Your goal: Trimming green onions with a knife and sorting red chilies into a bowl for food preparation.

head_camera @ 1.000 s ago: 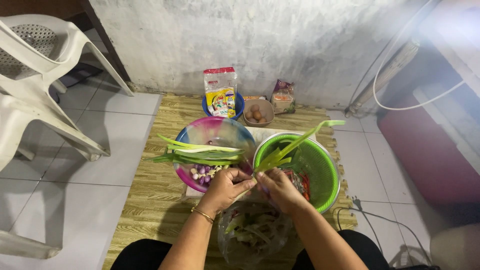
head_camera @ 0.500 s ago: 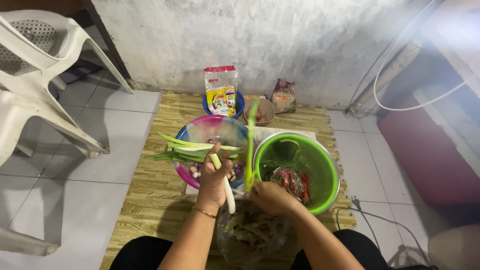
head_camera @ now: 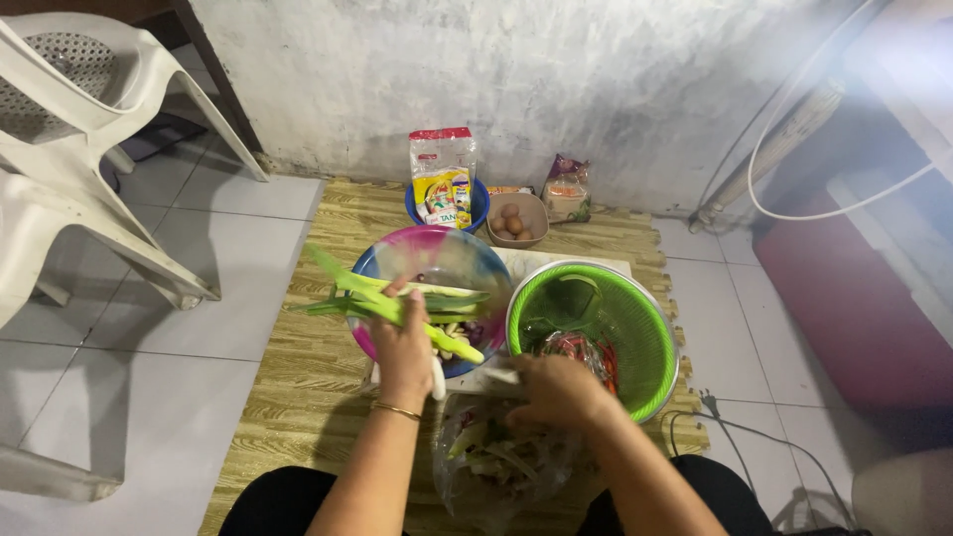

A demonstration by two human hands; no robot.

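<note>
Bowls ahead; open tiles leftward

Glossy plastic green colander

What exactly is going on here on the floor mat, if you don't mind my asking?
A person sits on the floor preparing vegetables. The left hand holds a leek over a pink and blue bowl where more leeks lie. The right hand rests at the edge of a green colander, above a clear plastic bag of scraps. A bowl of eggs stands by the wall.
</note>
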